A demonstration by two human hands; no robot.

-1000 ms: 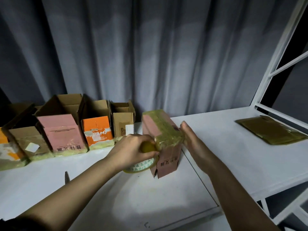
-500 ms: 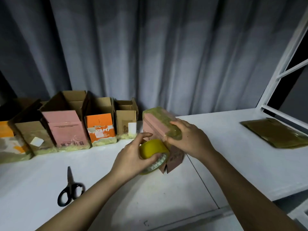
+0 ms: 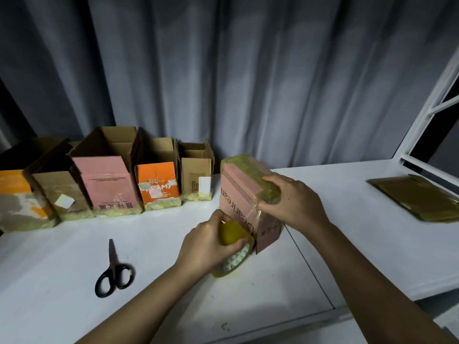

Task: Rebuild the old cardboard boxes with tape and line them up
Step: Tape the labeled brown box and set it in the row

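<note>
Grey curtains [image 3: 248, 83] hang behind our white surface [image 3: 62, 306], where open boxes [image 3: 109, 180] stand in a row well left of our fingers. Our right hand [image 3: 295, 202] curls over the taped top corner of the pink box [image 3: 238, 194], standing upright between our hands. Our left hand [image 3: 208, 242] grips the yellow tape roll [image 3: 233, 247] against its near side, with scissors [image 3: 114, 271] lying further left.
</note>
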